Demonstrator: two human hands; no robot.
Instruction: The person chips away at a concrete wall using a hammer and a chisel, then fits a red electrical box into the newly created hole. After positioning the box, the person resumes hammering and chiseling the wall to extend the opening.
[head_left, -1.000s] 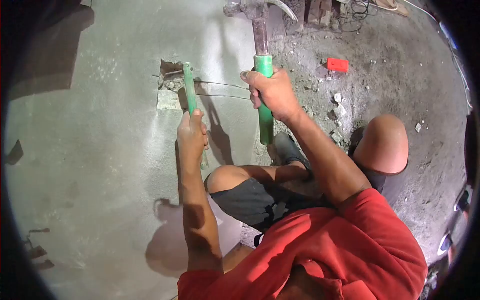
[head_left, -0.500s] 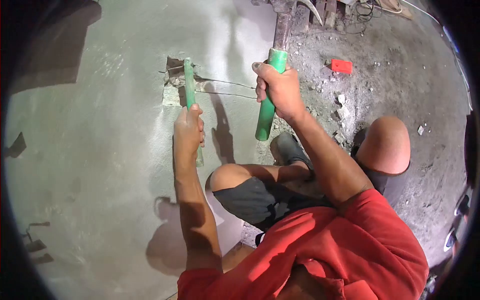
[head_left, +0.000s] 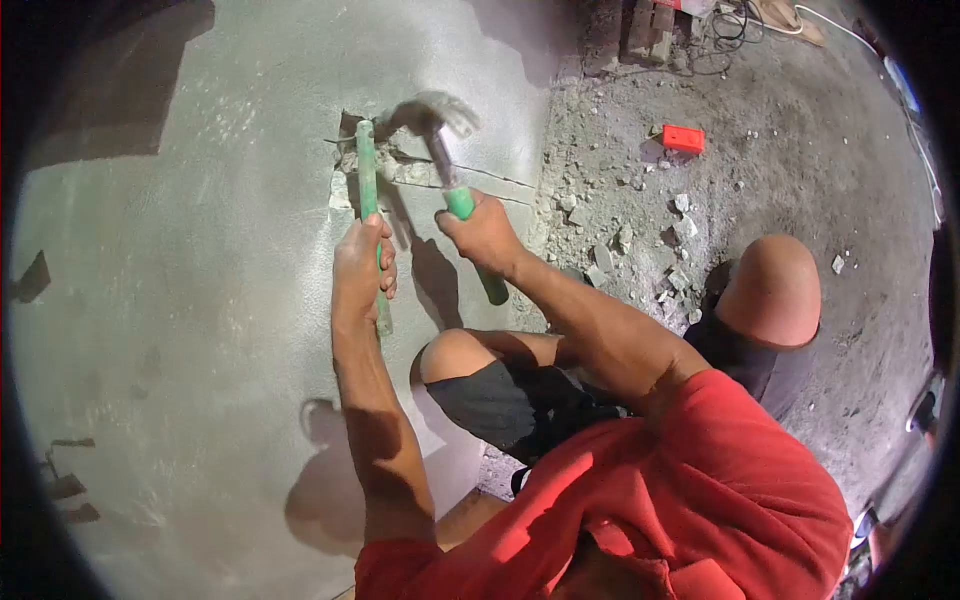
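My left hand is closed around a green chisel, a straight bar held upright in this view. Its upper end overlaps a rough, broken-out hole in the grey plastered wall. In my closed right hand is a claw hammer with a green grip and a metal neck. The hammer's head, blurred by motion, is just right of the chisel's upper end. Two thin cut lines run right from the hole across the plaster, partly behind the hammer.
Broken rubble lies along the foot of the wall. A small red plastic box sits on the dusty floor. Dark cable and wooden pieces are at the top right. My bent knees are below my arms.
My right hand has swung the hammer left and down, bringing its head beside the chisel's upper end. My left hand and the chisel have shifted slightly left in view.
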